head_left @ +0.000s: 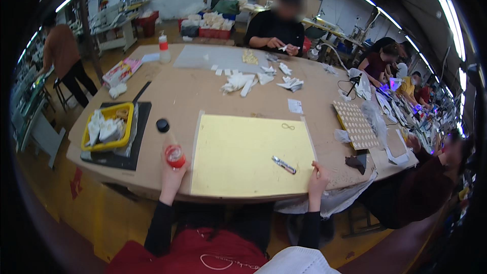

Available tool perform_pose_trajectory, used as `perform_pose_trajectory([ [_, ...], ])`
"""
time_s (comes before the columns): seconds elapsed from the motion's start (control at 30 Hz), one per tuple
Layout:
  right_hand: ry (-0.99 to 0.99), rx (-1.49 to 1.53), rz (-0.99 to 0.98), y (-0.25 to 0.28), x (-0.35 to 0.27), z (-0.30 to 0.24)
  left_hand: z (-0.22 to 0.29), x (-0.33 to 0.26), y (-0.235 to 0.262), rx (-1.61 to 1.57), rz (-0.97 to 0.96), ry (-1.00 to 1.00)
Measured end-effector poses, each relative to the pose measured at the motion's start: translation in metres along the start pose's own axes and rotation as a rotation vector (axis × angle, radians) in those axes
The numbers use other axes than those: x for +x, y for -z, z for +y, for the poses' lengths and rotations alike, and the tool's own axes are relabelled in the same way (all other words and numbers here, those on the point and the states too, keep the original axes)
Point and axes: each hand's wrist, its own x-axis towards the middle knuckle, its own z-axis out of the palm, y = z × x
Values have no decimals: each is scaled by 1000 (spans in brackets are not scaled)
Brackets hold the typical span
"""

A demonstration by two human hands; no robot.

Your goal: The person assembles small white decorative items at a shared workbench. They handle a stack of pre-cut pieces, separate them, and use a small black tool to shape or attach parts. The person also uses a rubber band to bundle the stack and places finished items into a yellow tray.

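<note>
Bottle: small clear plastic bottle with red contents and a red band [174,155], held upright at the near edge of the bench, just left of the yellow mat.
Left hand: left hand [172,172] has its grip closed round the bottle from below and behind, fingers wrapped on the lower body.
Cap: round black cap [162,125] lies on the bench just beyond the bottle, apart from it.
Right hand: right hand [318,176] rests on the near right corner of the mat, fingers curled loosely; cannot tell whether the grip has anything in it.
Mat: large flat yellow rectangular mat [248,155] lies along the near edge of the wide tan wooden bench [187,89].
Pen-like tool: slim silver and dark tool [283,165] lies on the mat, near the right hand but not touching.
Tray: yellow plastic tray [108,127] of white folded pieces sits on a black board near the left edge.
Far edge: a person in a black top [276,28] works with small white pieces [248,82] scattered mid-bench.
</note>
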Motion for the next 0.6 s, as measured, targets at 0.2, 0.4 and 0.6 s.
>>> perform_pose_trajectory([
  [0.2,-10,-139,-83,11,1,-17,6,-3,2,41,48,-5],
  [0.4,254,13,-377,-18,5,-82,-4,-3,6,66,23,106],
  [0.6,104,170,-683,-63,3,-107,-16,-1,1,13,-11,179],
])
